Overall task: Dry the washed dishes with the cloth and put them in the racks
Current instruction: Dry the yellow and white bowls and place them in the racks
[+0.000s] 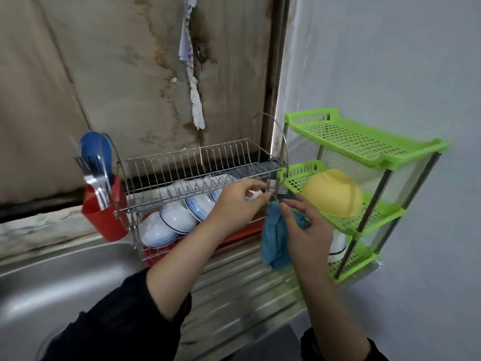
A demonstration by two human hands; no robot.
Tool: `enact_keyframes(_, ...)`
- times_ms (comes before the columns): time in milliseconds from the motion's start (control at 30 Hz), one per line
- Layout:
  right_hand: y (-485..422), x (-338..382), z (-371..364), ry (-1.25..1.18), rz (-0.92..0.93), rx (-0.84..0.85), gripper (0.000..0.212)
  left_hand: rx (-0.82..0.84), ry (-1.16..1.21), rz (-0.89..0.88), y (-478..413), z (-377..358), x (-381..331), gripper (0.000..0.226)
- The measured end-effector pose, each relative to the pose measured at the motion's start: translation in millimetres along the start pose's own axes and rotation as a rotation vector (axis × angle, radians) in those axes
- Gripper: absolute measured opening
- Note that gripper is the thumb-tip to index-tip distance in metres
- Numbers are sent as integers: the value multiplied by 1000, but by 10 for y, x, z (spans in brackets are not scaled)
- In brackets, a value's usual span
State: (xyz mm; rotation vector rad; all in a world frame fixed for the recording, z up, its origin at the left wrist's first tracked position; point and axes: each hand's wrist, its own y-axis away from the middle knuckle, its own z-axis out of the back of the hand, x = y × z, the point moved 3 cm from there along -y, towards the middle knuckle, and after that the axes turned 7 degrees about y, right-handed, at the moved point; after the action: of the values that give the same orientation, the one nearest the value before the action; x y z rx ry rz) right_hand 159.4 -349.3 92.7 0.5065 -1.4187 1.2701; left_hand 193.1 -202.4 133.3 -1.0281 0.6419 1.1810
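The left hand (pixel 234 201) pinches the right end of the wire rack (pixel 182 162); the right hand (pixel 307 227) grips the cloth (pixel 273 238) just beside it, likely to hang it there. Bowls (pixel 177 217) lie in the rack's lower tier.

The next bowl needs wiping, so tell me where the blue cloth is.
Head view, right of centre: the blue cloth hangs from the right hand, between the wire dish rack and the yellow bowl.

your cloth (pixel 276 241) is blue. plastic rack (pixel 364 142) green, upturned bowl (pixel 333 194) yellow. stacked bowls (pixel 177 217) white with blue rim lines. wire rack (pixel 187 165) silver. cutlery cup (pixel 104 220) red, tray (pixel 244 234) red. your sleeves (pixel 125 321) black.
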Motion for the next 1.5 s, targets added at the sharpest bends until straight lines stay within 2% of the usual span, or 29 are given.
enact_keyframes(167,395,477,-325,-186,37,69,14,-141,17,70,569,682,-51,19)
enact_keyframes(500,1555,1512,-1164,-406,162,428,29,-518,-16,168,2060,2122,-61,7)
enact_keyframes(633,2087,1777,-1462,-515,169,554,23,-624,106,267,2735,2485,67,10)
enact_keyframes(733,2500,1965,-1649,-530,175,678,23,-662,134,279,3193,2680,144,10)
enact_keyframes(867,3051,2285,-1823,-573,227,786,24,-791,150,286,3746,2975,118,11)
enact_keyframes(1033,3713,2610,-2067,-637,271,903,27,-947,58,347,4454,3368,48,8)
enact_keyframes(1233,4435,2909,-2449,-655,337,951,28,-1148,-223,511,5439,3853,94,6)
enact_keyframes(1367,4812,3012,-2717,-623,371,964,32,-1161,-329,651,5960,4073,227,8)
enact_keyframes(1500,5081,2951,-3007,-469,355,1032,17,-1115,-404,787,6246,4258,461,12)
